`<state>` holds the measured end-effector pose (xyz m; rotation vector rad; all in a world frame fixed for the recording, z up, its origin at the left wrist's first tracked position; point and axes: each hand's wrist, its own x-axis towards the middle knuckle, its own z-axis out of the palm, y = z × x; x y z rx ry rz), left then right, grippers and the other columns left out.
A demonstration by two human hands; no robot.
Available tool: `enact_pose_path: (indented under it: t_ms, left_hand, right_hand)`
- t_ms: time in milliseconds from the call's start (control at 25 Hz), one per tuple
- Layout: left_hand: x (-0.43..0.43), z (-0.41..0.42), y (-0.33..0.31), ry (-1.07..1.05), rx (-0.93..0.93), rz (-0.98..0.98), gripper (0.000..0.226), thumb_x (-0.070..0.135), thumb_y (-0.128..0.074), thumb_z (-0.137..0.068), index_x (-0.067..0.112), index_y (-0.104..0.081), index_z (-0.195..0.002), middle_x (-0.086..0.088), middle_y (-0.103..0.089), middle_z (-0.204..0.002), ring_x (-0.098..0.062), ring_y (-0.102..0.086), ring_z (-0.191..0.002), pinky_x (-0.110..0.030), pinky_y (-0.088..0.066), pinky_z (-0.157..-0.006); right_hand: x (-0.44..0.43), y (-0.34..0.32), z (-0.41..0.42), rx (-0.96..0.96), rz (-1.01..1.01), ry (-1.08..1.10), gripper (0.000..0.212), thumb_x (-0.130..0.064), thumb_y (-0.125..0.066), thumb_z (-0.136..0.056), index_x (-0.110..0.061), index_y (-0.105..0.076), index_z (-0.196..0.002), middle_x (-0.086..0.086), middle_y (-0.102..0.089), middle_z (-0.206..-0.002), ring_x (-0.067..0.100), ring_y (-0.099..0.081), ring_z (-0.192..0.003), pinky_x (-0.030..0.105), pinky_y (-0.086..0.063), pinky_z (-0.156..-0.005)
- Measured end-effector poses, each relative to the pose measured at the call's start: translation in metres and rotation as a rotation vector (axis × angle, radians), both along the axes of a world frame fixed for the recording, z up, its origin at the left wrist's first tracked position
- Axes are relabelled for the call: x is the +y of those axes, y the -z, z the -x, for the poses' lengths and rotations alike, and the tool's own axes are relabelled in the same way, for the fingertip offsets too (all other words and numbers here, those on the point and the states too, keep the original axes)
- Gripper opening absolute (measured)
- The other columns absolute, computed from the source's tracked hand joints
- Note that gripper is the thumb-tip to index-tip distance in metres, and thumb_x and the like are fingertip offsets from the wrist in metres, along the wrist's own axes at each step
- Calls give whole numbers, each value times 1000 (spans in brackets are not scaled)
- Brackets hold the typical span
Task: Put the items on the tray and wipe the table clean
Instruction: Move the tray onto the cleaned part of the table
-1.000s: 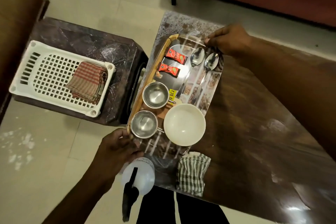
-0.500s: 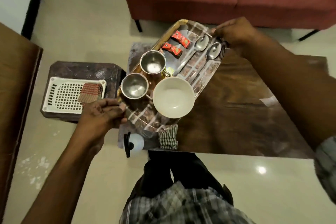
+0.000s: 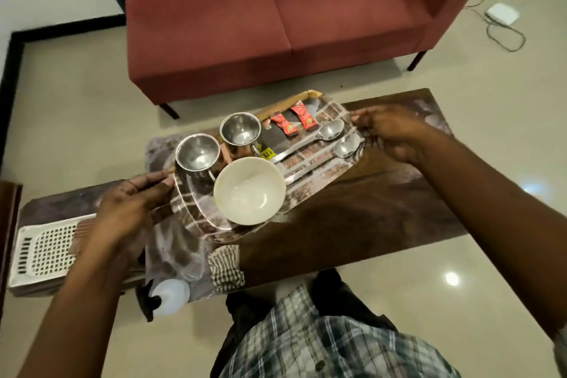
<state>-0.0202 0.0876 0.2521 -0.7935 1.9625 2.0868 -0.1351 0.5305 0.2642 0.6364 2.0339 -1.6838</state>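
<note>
I hold a patterned tray (image 3: 310,163) above the brown table (image 3: 362,212), tilted a little. My left hand (image 3: 132,209) grips its near left end and my right hand (image 3: 389,132) grips its far right end. On the tray sit a white bowl (image 3: 250,190), two steel cups (image 3: 198,156) (image 3: 241,130), two spoons (image 3: 329,129) (image 3: 346,146) and two red sachets (image 3: 283,124) (image 3: 305,115). A checked cloth (image 3: 225,270) and a white spray bottle (image 3: 168,294) rest at the table's near left edge.
A white plastic basket (image 3: 43,252) stands on a low stool to the left, partly behind my left arm. A red sofa (image 3: 276,15) is beyond the table. A white box with cables (image 3: 501,14) lies on the floor, far right.
The tray has come up off the table in both hands, and the view has pulled back and higher, with the sofa now in full view.
</note>
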Motion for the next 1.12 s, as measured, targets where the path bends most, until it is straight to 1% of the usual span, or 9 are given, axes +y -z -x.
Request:
enact_pose_path:
  t_ms: [120, 240, 360, 440, 600, 720, 920, 1000, 1120]
  left_hand:
    - [52, 27, 7, 3, 9, 11, 18, 2, -69, -98, 12, -84, -99, -1, -85, -84, -9, -80, -72, -23, -64, -61]
    - [94, 51, 21, -26, -2, 2, 15, 2, -71, -97, 9, -81, -105, -1, -86, -84, -9, -80, -73, -22, -65, -65]
    - [125, 73, 40, -58, -36, -10, 12, -1, -70, -97, 3, -78, -105, -1, -85, -78, -8, -79, -68, -21, -65, -64]
    - [138, 87, 55, -35, -79, -23, 14, -5, -68, -97, 4, -78, -101, 1, -84, -74, -6, -78, -65, -19, -63, -62]
    - [149, 120, 90, 11, -161, -27, 19, -8, -64, -98, 5, -77, -103, 1, -84, -76, -14, -75, -77, -21, -63, -64]
    - [157, 139, 128, 23, -202, 12, 22, -6, -66, -99, -2, -75, -117, -7, -83, -91, -19, -75, -85, -25, -63, -67]
    - [178, 161, 194, -17, -250, 57, 34, -6, -67, -98, -8, -69, -132, -26, -74, -122, -30, -70, -101, -35, -59, -81]
    - [189, 169, 221, -45, -287, 58, 35, -7, -66, -99, -10, -67, -133, -24, -75, -115, -26, -71, -92, -32, -60, -76]
    - [201, 177, 257, -61, -348, 43, 33, -7, -66, -99, -10, -68, -132, -4, -80, -86, -11, -72, -74, -19, -61, -59]
  right_hand:
    - [57, 9, -6, 13, 32, 55, 16, -3, -59, -105, -7, -75, -105, 6, -72, -82, 6, -63, -55, 19, -51, -49]
    - [96, 22, -3, -6, 17, 89, 20, -5, -58, -106, -5, -76, -114, 9, -71, -87, 13, -59, -65, 29, -43, -62]
    - [121, 43, 2, -40, 1, 125, 22, -6, -56, -107, -3, -75, -117, 16, -70, -95, 18, -56, -70, 31, -41, -64]
    - [128, 60, 6, -54, -10, 145, 22, -5, -55, -108, 0, -74, -117, 16, -69, -89, 17, -56, -63, 27, -44, -55]
    - [135, 102, 12, -98, -37, 165, 21, -3, -49, -110, -3, -70, -108, 13, -62, -80, 15, -54, -53, 16, -40, -35]
    - [142, 142, 21, -139, -87, 204, 21, -4, -52, -109, -1, -71, -115, 15, -63, -80, 18, -52, -56, 18, -37, -37]
    - [150, 206, 35, -253, -67, 258, 24, -5, -52, -109, -9, -71, -96, 9, -64, -75, 18, -54, -61, 27, -43, -56]
    - [154, 234, 44, -281, -70, 248, 28, -4, -50, -110, -11, -70, -92, 10, -65, -78, 18, -55, -63, 31, -43, -60]
    - [160, 276, 56, -330, -74, 237, 24, -5, -49, -110, -10, -70, -98, 8, -67, -80, 16, -55, -63, 31, -43, -60]
